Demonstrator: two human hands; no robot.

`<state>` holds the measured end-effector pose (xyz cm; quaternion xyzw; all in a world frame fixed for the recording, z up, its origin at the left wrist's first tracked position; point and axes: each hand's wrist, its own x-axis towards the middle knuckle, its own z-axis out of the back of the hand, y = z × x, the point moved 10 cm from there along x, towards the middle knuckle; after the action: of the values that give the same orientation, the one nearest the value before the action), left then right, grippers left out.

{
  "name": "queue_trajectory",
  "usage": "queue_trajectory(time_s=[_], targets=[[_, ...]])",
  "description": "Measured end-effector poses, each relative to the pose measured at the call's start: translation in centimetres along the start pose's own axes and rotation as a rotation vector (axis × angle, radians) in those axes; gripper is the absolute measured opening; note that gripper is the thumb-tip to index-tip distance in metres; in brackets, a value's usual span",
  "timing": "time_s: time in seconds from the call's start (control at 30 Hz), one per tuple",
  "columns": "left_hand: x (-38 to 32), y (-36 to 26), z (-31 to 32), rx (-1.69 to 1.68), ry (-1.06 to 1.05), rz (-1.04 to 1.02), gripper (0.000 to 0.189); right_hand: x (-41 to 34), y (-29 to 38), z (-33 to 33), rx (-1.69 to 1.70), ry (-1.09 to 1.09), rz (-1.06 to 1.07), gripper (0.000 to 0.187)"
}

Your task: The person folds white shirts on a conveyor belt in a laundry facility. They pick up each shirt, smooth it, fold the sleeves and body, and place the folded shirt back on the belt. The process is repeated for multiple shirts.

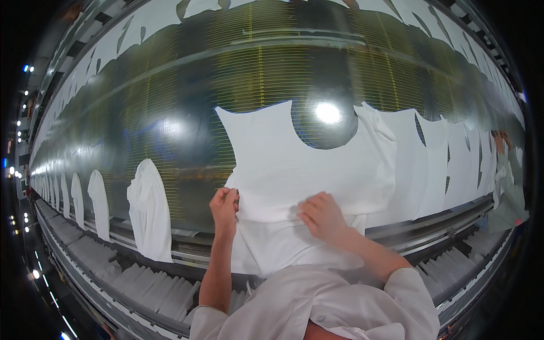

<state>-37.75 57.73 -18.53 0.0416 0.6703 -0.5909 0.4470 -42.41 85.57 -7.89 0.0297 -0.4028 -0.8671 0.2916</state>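
Observation:
Before me a white fabric panel (272,165), cut like a shirt body with a scooped neckline, lies on a long glossy printing table (195,127) marked with yellow lines. At the panel's left edge my left hand (225,208) pinches the cloth between thumb and fingers. Over its lower edge is my right hand (325,216), blurred, with fingers curled; whether it grips cloth cannot be told. The panel's right side is rumpled and doubled over. More white cloth (276,246) hangs below it over the table's near edge.
Folded white cloth pieces (148,208) drape over the near edge at left. Flat white panels (403,161) continue rightward, where another person's hands (501,138) touch the table. More panels (157,21) line the far side. A metal rail (191,250) runs along the near edge.

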Motion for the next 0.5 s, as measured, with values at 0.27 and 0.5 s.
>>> queue_trajectory(time_s=[0.27,0.5], targets=[[-0.2,-0.2,0.2,0.015,-0.056,-0.008,0.013,10.2,-10.1,2.2,0.230,0.085,-0.531,0.059],[0.6,0.9,0.4,0.143,-0.049,-0.100,0.009,10.5,-10.8,-1.2,0.343,0.134,-0.587,0.071]])
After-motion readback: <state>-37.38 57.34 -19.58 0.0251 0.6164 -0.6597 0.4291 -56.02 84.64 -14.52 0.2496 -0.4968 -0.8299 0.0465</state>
